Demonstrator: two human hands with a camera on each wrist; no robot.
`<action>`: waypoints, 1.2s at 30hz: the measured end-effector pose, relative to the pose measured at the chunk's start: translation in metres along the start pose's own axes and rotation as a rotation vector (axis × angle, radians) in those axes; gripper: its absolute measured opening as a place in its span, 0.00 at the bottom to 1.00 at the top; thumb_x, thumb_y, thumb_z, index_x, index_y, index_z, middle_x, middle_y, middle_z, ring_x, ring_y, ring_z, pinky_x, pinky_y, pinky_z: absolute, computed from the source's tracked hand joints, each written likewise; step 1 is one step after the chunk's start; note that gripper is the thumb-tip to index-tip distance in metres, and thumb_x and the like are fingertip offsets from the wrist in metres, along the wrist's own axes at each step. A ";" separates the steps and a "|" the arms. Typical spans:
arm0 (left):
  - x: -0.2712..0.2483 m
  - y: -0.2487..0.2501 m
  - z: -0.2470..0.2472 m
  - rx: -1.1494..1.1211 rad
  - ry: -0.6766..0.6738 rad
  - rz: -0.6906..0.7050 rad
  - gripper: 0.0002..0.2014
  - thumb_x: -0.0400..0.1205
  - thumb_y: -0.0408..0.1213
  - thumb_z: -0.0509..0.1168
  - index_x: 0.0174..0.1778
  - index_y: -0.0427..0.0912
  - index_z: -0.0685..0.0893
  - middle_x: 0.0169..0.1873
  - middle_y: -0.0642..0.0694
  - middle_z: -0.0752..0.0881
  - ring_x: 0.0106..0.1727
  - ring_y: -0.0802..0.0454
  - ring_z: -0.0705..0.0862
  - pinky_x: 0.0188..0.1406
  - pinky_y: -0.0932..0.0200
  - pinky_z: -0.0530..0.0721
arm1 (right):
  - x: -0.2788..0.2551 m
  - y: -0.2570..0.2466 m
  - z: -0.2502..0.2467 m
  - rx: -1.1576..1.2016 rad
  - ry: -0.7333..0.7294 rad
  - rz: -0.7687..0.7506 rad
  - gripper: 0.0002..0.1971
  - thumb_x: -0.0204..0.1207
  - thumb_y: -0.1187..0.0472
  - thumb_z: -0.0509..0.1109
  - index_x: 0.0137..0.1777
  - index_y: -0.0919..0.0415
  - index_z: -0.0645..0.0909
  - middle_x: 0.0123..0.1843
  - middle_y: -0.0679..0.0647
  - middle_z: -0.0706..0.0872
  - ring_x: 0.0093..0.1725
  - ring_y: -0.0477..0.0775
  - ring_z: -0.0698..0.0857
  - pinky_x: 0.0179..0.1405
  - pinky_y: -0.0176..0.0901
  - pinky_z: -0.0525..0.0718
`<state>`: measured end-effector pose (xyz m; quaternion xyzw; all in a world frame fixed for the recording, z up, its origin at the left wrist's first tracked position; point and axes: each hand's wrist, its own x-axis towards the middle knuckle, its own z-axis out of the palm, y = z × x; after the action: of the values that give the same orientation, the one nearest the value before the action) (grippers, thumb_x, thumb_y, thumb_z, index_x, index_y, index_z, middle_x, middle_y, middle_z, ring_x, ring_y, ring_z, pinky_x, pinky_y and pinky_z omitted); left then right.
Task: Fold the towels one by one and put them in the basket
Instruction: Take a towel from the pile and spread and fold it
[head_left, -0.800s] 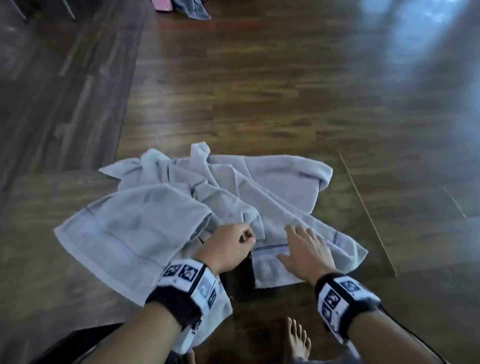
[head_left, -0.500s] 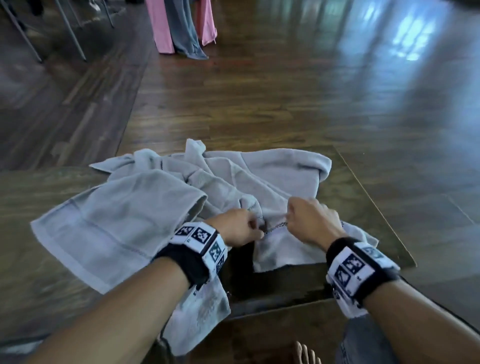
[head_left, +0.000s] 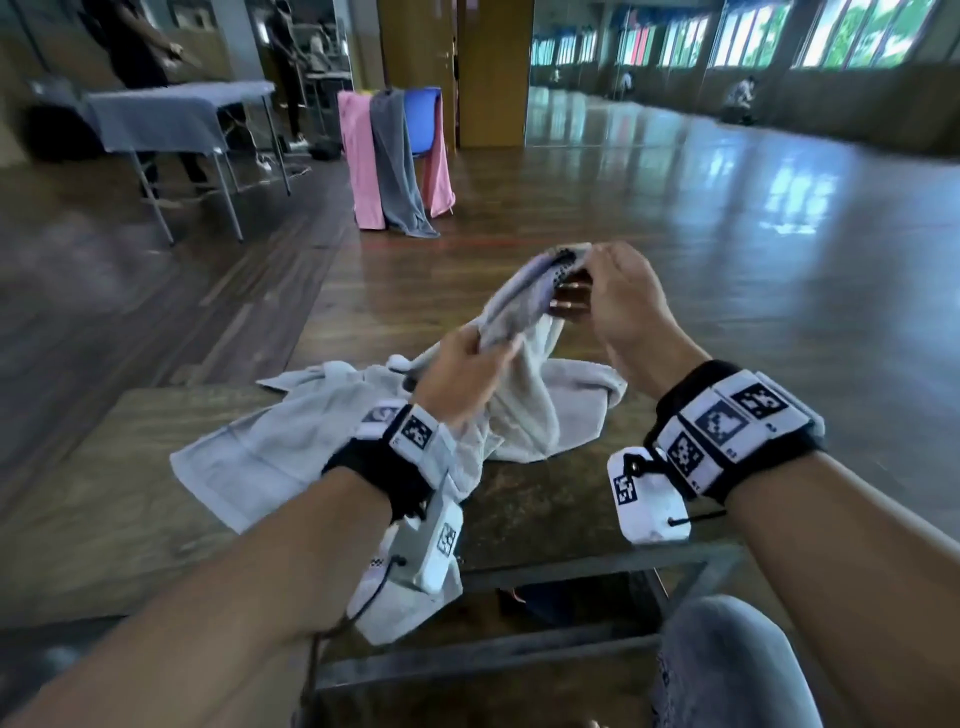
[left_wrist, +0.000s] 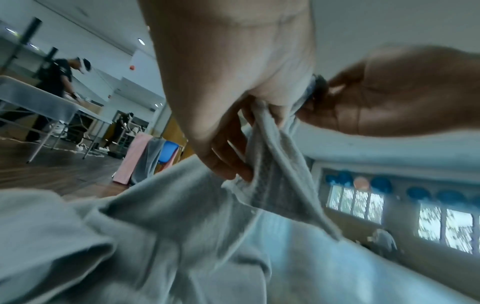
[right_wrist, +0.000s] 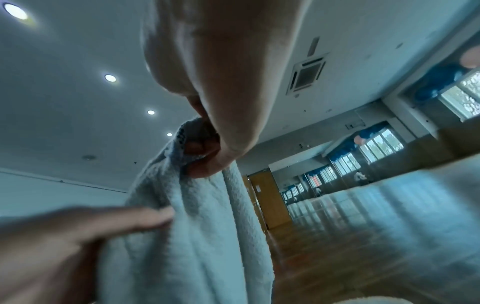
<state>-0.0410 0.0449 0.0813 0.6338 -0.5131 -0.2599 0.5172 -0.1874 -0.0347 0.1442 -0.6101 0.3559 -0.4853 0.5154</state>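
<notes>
Both my hands are up off the table (head_left: 156, 499), working the hem of one light grey towel (head_left: 524, 395). My right hand (head_left: 623, 306) is the higher one, at about 1 o'clock from my left hand (head_left: 457, 379). Right thumb and fingers are pinched together on the towel's edge, right where a dark dotted band runs along the hem. In the right wrist view the right hand (right_wrist: 221, 127) has that patterned edge bunched between thumb and curled fingers, and the towel (right_wrist: 187, 236) hangs straight down from it. The left hand (right_wrist: 78, 230) shows at 8 o'clock there, fingertips against the cloth.

My left hand is clamped on the same hem lower down. In the left wrist view the left hand (left_wrist: 233, 107) has a strip of the towel (left_wrist: 272, 181) pulled taut between thumb and curled fingers. The right hand (left_wrist: 389, 98) sits at 2 o'clock, touching the same strip.

The rest of the towel trails down onto the table. A second grey towel (head_left: 270, 447) lies crumpled at 9 o'clock from my left wrist, part of it draped over the near table edge. I cannot tell exactly where one towel ends and the other starts in the heap.

Far at 12 o'clock a pink towel (head_left: 361, 156) and a dark grey towel (head_left: 397, 161) hang over a blue chair (head_left: 421, 111). A covered table (head_left: 171, 111) stands at 10 o'clock, with a person (head_left: 140, 47) behind it.
</notes>
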 end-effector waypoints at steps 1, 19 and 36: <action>0.005 0.011 -0.004 -0.037 0.053 0.014 0.11 0.83 0.44 0.67 0.37 0.45 0.86 0.29 0.54 0.85 0.28 0.62 0.81 0.30 0.64 0.78 | 0.001 -0.005 -0.002 -0.034 0.018 -0.040 0.10 0.89 0.58 0.57 0.51 0.62 0.76 0.48 0.59 0.88 0.44 0.54 0.90 0.42 0.48 0.88; -0.026 0.087 -0.074 0.570 -0.352 0.209 0.18 0.71 0.55 0.79 0.45 0.45 0.88 0.35 0.53 0.87 0.32 0.62 0.81 0.35 0.64 0.78 | -0.064 -0.027 -0.016 -0.696 -0.176 -0.395 0.13 0.72 0.55 0.79 0.28 0.49 0.81 0.25 0.43 0.81 0.29 0.40 0.78 0.31 0.40 0.75; -0.045 0.084 -0.091 0.375 0.109 0.437 0.07 0.76 0.35 0.77 0.49 0.40 0.95 0.41 0.44 0.93 0.40 0.53 0.88 0.42 0.55 0.83 | -0.057 -0.024 -0.014 -0.564 -0.281 -0.369 0.28 0.61 0.33 0.79 0.59 0.38 0.75 0.55 0.50 0.79 0.55 0.47 0.80 0.44 0.33 0.80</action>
<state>-0.0099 0.1272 0.1795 0.6059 -0.6480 -0.0082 0.4615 -0.2181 0.0196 0.1548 -0.8428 0.2855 -0.3643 0.2746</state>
